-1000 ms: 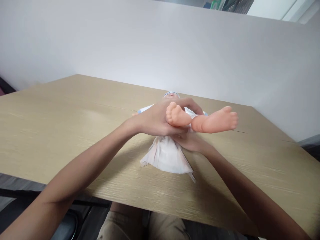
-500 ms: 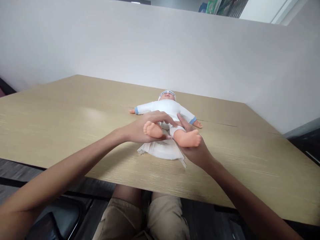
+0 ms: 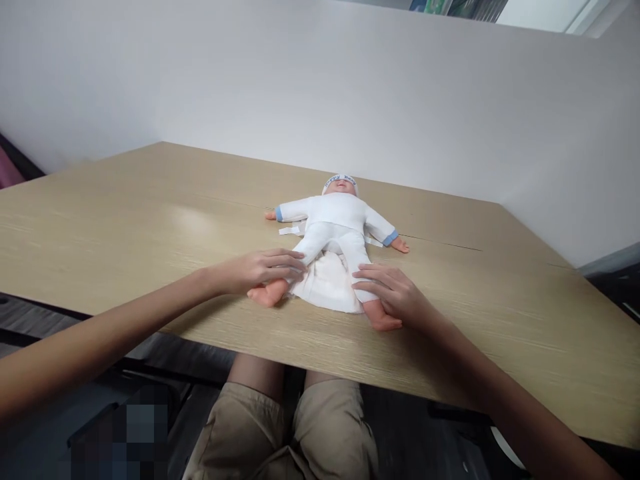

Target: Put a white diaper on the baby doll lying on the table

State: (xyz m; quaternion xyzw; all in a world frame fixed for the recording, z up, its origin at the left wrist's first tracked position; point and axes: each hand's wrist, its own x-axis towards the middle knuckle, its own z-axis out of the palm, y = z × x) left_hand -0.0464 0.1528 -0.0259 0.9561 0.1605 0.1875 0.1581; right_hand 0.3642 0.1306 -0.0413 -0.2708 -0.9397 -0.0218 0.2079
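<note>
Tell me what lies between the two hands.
In the head view, a white cloth lies between the left hand and right hand, spread under the doll's legs.

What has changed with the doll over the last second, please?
The left hand let go its grip on the raised feet of the baby doll, and the legs came down, spread over the white diaper. The right hand came out from beneath the baby doll. Each hand now rests open on a leg. The baby doll stays on its back on the table.
</note>
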